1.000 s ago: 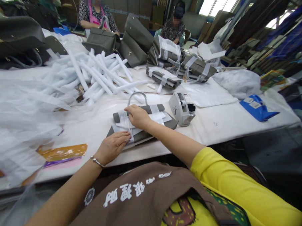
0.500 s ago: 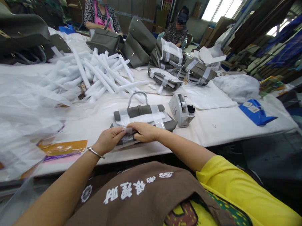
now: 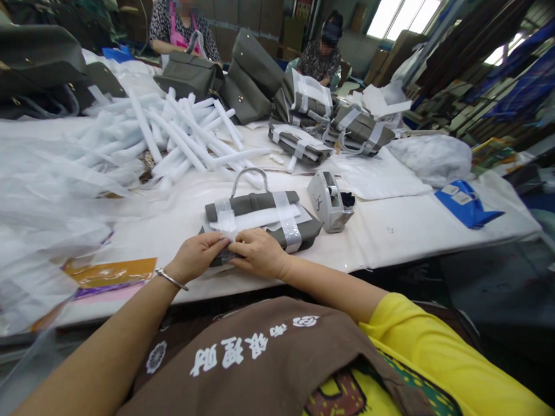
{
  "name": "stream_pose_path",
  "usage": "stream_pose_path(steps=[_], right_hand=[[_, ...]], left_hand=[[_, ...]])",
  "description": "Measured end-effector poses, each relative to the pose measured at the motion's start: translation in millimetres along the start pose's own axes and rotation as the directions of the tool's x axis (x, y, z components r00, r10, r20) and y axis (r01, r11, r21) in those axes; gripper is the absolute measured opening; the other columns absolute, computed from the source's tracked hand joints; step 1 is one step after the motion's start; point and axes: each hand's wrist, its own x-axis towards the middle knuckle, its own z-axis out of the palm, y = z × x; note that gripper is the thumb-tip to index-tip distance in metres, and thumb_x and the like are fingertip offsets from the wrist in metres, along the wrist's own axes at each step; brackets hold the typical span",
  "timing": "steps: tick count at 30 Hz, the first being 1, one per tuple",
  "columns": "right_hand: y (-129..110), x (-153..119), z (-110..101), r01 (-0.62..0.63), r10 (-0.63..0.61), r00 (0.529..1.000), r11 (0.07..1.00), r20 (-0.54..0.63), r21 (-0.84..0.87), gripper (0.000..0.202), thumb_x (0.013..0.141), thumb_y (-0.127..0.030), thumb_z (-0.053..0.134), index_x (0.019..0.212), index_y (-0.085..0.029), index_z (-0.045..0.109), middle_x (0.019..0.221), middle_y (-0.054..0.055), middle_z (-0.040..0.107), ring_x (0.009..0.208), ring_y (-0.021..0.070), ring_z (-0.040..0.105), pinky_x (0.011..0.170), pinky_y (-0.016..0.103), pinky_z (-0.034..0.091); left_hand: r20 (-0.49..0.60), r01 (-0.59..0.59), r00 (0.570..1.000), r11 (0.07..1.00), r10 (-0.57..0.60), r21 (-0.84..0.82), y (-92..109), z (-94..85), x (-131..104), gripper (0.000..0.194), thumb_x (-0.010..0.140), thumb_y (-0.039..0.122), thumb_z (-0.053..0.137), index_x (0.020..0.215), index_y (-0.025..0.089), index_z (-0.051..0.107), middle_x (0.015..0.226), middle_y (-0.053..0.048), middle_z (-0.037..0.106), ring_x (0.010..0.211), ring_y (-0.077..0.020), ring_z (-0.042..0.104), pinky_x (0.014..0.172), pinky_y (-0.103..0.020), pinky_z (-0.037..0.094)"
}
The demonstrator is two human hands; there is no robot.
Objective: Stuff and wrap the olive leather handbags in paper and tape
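Observation:
A dark grey handbag (image 3: pixel 255 203) lies in front of me, with white wrapping sheet (image 3: pixel 253 217) and clear tape bands (image 3: pixel 289 229) over its body. Its wrapped handle (image 3: pixel 250 170) stands up at the far side. My left hand (image 3: pixel 197 259) pinches a clear tape strip at the bag's near left edge, thumb and fingertips together. Right beside it, my right hand (image 3: pixel 259 254) has its fingers bent and closed on the same spot; the strip's end is mostly hidden under them. Just right of the bag stands a grey tape dispenser (image 3: pixel 328 201).
White foam rods (image 3: pixel 184 130) are heaped behind the bag, with thin white sheets (image 3: pixel 39 191) at left. Wrapped grey bags (image 3: pixel 301 144) lie further back. A blue tape dispenser (image 3: pixel 466 203) sits near the right edge. Two co-workers (image 3: pixel 318 58) are across the table.
My right hand has shifted slightly towards me and turned at the bag's near left edge; my left hand stays pinched there. The whole view has shifted a little.

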Motion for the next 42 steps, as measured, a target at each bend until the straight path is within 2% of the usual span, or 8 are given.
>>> stream_pose_path(steps=[4, 9, 18, 23, 27, 32, 39, 42], right_hand=[[3, 7, 6, -0.074, 0.072, 0.997, 0.994, 0.026, 0.08, 0.023, 0.089, -0.036, 0.048, 0.093, -0.02, 0.065, 0.092, 0.005, 0.057, 0.081, 0.0154, 0.05, 0.074, 0.027, 0.037], [5, 7, 4, -0.045, 0.039, 0.995, 0.997, 0.094, 0.069, 0.024, 0.093, -0.026, 0.04, 0.086, -0.018, 0.062, 0.088, 0.004, 0.057, 0.079, 0.0149, 0.048, 0.072, 0.026, 0.037], [19, 12, -14, 0.25, -0.223, 0.958, 0.958, 0.182, -0.14, 0.017, 0.091, -0.021, 0.042, 0.087, -0.017, 0.058, 0.092, 0.007, 0.055, 0.076, 0.0167, 0.046, 0.073, 0.031, 0.035], [26, 16, -17, 0.334, -0.3, 0.926, 0.934, 0.23, -0.127, 0.015, 0.09, -0.022, 0.044, 0.088, -0.017, 0.058, 0.097, 0.007, 0.057, 0.077, 0.0164, 0.048, 0.073, 0.032, 0.035], [29, 11, -17, 0.258, -0.255, 0.951, 0.966, 0.173, 0.007, 0.017, 0.09, -0.026, 0.044, 0.092, -0.017, 0.058, 0.097, 0.008, 0.058, 0.081, 0.0173, 0.051, 0.075, 0.031, 0.037], [28, 5, -18, 0.086, -0.104, 0.992, 0.969, 0.069, 0.23, 0.031, 0.081, -0.036, 0.058, 0.103, -0.015, 0.054, 0.098, 0.009, 0.059, 0.09, 0.0195, 0.053, 0.08, 0.031, 0.042], [21, -1, -15, 0.174, -0.198, 0.972, 0.969, 0.129, 0.173, 0.031, 0.085, -0.031, 0.055, 0.112, -0.018, 0.055, 0.113, 0.011, 0.059, 0.105, 0.0208, 0.053, 0.092, 0.036, 0.039], [21, -4, -13, 0.116, -0.13, 0.99, 0.964, 0.045, 0.241, 0.028, 0.084, -0.03, 0.055, 0.109, -0.017, 0.055, 0.11, 0.01, 0.059, 0.102, 0.0186, 0.054, 0.088, 0.032, 0.042]], left_hand=[[-0.016, 0.0, 1.0, 0.997, -0.001, -0.071, -2, 1.9, -1, 0.04, 0.087, 0.048, 0.039, 0.085, 0.019, 0.067, 0.081, 0.0, 0.067, 0.075, -0.0156, 0.058, 0.069, -0.024, 0.044], [-0.045, 0.001, 0.999, 0.994, -0.006, -0.105, -3, 3.1, -1, 0.039, 0.086, 0.048, 0.043, 0.085, 0.019, 0.068, 0.084, -0.001, 0.069, 0.079, -0.0171, 0.06, 0.074, -0.026, 0.045], [-0.047, -0.037, 0.998, 0.998, 0.034, -0.054, -3, 2.9, -2, 0.04, 0.087, 0.047, 0.041, 0.078, 0.018, 0.067, 0.073, -0.001, 0.065, 0.07, -0.0152, 0.057, 0.066, -0.025, 0.045], [-0.047, -0.095, 0.995, 0.995, 0.093, -0.022, -6, 6.1, -4, 0.036, 0.088, 0.045, 0.042, 0.098, 0.022, 0.068, 0.098, -0.001, 0.07, 0.088, -0.0172, 0.062, 0.081, -0.027, 0.048], [-0.042, -0.176, 0.983, 0.983, 0.178, 0.05, -9, 8.2, -6, 0.037, 0.088, 0.044, 0.042, 0.104, 0.023, 0.067, 0.112, -0.002, 0.067, 0.106, -0.0187, 0.059, 0.098, -0.032, 0.043], [-0.035, -0.244, 0.968, 0.963, 0.25, 0.113, -12, 8.9, -6, 0.038, 0.088, 0.045, 0.041, 0.102, 0.023, 0.069, 0.11, -0.003, 0.068, 0.109, -0.0188, 0.058, 0.1, -0.035, 0.043], [-0.042, -0.296, 0.951, 0.943, 0.305, 0.149, -12, 10.5, -9, 0.035, 0.087, 0.043, 0.044, 0.101, 0.024, 0.069, 0.111, -0.003, 0.067, 0.109, -0.0185, 0.059, 0.1, -0.035, 0.045], [-0.056, -0.286, 0.954, 0.95, 0.295, 0.129, -12, 10.8, -10, 0.036, 0.087, 0.044, 0.043, 0.099, 0.024, 0.07, 0.108, -0.003, 0.068, 0.109, -0.0185, 0.059, 0.099, -0.035, 0.045]])
